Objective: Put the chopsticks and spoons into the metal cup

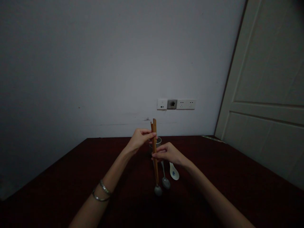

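Observation:
A bundle of wooden chopsticks stands nearly upright between my hands. My left hand pinches it near the top, and my right hand grips it lower down. Behind the chopsticks is a round container, partly hidden by my fingers. Below my hands lie a small metal spoon, a larger metal spoon and a white spoon with a blue mark. The upper ends of the spoon handles are covered by my right hand and the chopsticks.
The dark red table reaches back to a pale wall. Sockets and a switch sit low on the wall. A light panelled door stands at the right. A flat strip lies at the table's back right corner.

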A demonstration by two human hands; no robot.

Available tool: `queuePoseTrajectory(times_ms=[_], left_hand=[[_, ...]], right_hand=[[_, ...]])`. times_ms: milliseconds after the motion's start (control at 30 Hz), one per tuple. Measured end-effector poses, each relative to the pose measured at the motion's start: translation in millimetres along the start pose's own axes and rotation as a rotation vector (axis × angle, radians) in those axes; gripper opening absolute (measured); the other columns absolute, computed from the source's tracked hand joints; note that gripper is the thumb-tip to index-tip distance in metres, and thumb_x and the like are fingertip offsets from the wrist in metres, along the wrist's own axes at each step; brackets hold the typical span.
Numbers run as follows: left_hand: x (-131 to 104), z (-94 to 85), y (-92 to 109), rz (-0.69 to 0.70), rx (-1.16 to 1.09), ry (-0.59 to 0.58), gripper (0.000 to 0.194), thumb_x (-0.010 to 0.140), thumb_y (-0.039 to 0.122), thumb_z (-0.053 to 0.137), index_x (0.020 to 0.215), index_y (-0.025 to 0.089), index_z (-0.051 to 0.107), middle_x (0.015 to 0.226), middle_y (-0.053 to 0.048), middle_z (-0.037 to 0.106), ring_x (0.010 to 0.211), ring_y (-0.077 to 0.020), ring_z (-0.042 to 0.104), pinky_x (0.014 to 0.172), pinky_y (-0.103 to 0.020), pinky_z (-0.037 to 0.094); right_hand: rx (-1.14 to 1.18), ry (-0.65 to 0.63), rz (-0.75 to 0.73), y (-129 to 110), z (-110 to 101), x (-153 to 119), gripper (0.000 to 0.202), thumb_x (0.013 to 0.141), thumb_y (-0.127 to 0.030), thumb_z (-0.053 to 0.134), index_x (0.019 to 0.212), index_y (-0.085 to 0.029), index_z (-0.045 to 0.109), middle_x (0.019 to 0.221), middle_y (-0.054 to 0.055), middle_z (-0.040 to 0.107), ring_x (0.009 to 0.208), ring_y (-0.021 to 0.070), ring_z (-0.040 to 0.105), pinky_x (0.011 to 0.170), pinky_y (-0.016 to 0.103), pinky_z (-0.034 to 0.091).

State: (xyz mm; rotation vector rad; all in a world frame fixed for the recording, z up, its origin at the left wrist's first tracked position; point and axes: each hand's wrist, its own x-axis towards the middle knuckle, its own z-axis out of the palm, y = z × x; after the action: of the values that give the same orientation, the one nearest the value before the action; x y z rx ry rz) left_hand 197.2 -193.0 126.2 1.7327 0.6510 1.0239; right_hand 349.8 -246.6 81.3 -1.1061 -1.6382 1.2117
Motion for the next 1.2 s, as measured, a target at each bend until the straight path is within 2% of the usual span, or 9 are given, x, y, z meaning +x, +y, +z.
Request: queuePoseTrajectory(times_ms=[267,367,467,533,667,767,900,1000,1200], left_hand=[[1,1.0,-2,-0.02,0.037,-0.054,0.024,0.07,0.034,0.064,0.074,0.01,0.068,0.076,-0.011,0.069,0.066,-0.014,0.061,0.059,-0.025,0.048],[0,1.4,-1,-0.013,0.067,-0.072,0.026,0.07,0.035,0.063,0.074,0.01,0.068,0.076,-0.01,0.068,0.067,-0.0144,0.061,0.06,-0.025,0.048],[-1,0.4,-1,0.01,0.073,-0.105,0.027,0.071,0.036,0.063,0.074,0.01,0.068,0.076,-0.01,0.068,0.068,-0.0144,0.061,0.061,-0.025,0.048],[-1,-0.5,-2,0.022,0.062,-0.127,0.025,0.071,0.035,0.064,0.073,0.011,0.068,0.076,-0.01,0.069,0.067,-0.0139,0.06,0.061,-0.025,0.048],[-2,-0.5,-2,0.017,0.018,-0.14,0.02,0.071,0.03,0.064,0.075,0.011,0.069,0.076,-0.01,0.069,0.066,-0.0131,0.061,0.061,-0.025,0.047],[-3,0.6,0,0.012,0.017,-0.145,0.019,0.073,0.029,0.062,0.075,0.012,0.069,0.075,-0.009,0.068,0.066,-0.0133,0.061,0.061,-0.025,0.046],[-5,0.9,1,0.022,0.024,-0.151,0.02,0.073,0.03,0.062,0.077,0.012,0.069,0.074,-0.009,0.068,0.065,-0.0131,0.06,0.061,-0.025,0.046],[-5,0.1,0,0.027,0.014,-0.154,0.022,0.073,0.032,0.062,0.079,0.012,0.069,0.075,-0.008,0.068,0.064,-0.0129,0.06,0.061,-0.025,0.046],[-7,0.0,4,0.035,0.004,-0.14,0.02,0.071,0.03,0.065,0.077,0.011,0.069,0.074,-0.008,0.068,0.064,-0.0128,0.059,0.062,-0.026,0.045]], right_hand=[[0.022,-0.034,0.011,9,2,3,0.033,0.06,-0.042,0.071,0.078,-0.014,0.07,0.075,0.004,0.069,0.068,0.0133,0.063,0.069,0.029,0.051],[-0.032,-0.105,0.025,0,-4,-3,0.034,0.062,-0.039,0.07,0.084,-0.014,0.07,0.076,0.003,0.069,0.068,0.0125,0.063,0.067,0.027,0.05],[-0.168,-0.218,0.02,-18,-23,-13,0.036,0.061,-0.034,0.071,0.092,-0.016,0.069,0.084,0.003,0.069,0.074,0.0139,0.062,0.068,0.026,0.049],[-0.264,-0.162,-0.008,-32,-40,-18,0.034,0.061,-0.033,0.071,0.092,-0.018,0.07,0.084,0.003,0.07,0.075,0.0149,0.062,0.066,0.026,0.049],[-0.358,0.088,-0.141,-55,-65,-18,0.03,0.07,-0.035,0.063,0.094,-0.018,0.07,0.085,0.005,0.07,0.075,0.0162,0.062,0.064,0.027,0.05],[-0.364,0.305,-0.315,-66,-64,-11,0.03,0.075,-0.036,0.058,0.095,-0.017,0.069,0.088,0.007,0.07,0.08,0.018,0.063,0.068,0.03,0.05],[-0.355,0.456,-0.473,-70,-47,-3,0.035,0.074,-0.039,0.059,0.1,-0.018,0.067,0.095,0.008,0.068,0.082,0.0182,0.063,0.07,0.032,0.051],[-0.361,0.511,-0.5,-64,-36,2,0.036,0.071,-0.039,0.063,0.1,-0.017,0.067,0.089,0.008,0.069,0.08,0.0179,0.062,0.07,0.032,0.052],[-0.318,0.407,-0.577,-56,-22,10,0.027,0.071,-0.032,0.064,0.095,-0.019,0.068,0.089,0.006,0.068,0.08,0.0163,0.062,0.069,0.03,0.052]])
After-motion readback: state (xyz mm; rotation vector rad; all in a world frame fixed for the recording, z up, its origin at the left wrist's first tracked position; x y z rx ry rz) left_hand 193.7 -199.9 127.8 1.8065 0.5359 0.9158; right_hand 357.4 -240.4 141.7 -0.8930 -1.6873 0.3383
